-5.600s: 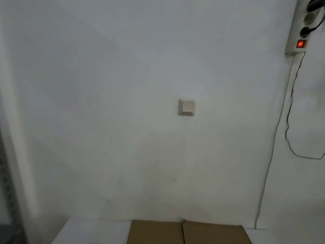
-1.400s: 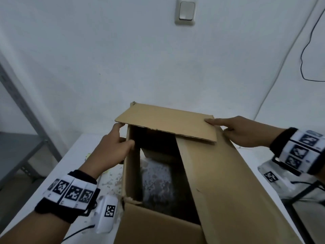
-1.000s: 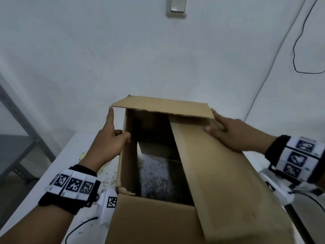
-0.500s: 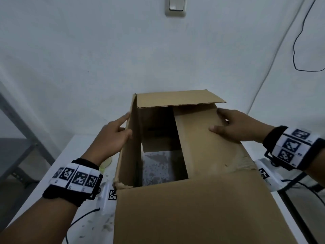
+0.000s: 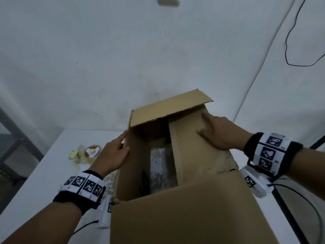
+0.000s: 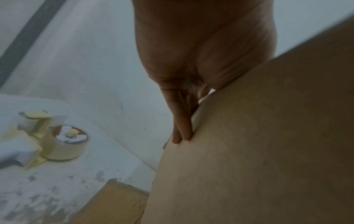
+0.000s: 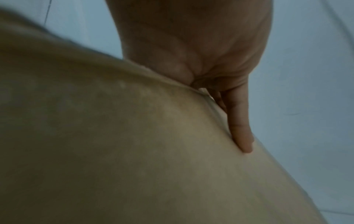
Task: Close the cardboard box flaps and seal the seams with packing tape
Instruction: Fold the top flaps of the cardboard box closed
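Cardboard box (image 5: pixel 184 217) sits on my white counter (image 5: pixel 35 182), top still open. Near flap (image 5: pixel 193 199) stands toward me. My left hand (image 5: pixel 112 155) lies flat-fingered against the left flap (image 5: pixel 130 166). My right hand (image 5: pixel 219 134), fingers straight, presses the right flap (image 5: pixel 190 147) inward. Far flap (image 5: pixel 168 108) tilts over the opening. Packing tape (image 5: pixel 91 152) lies left of the box, on the counter.

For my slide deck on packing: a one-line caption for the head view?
Two hands, left hand and right hand, fold a cardboard box's side flaps inward.
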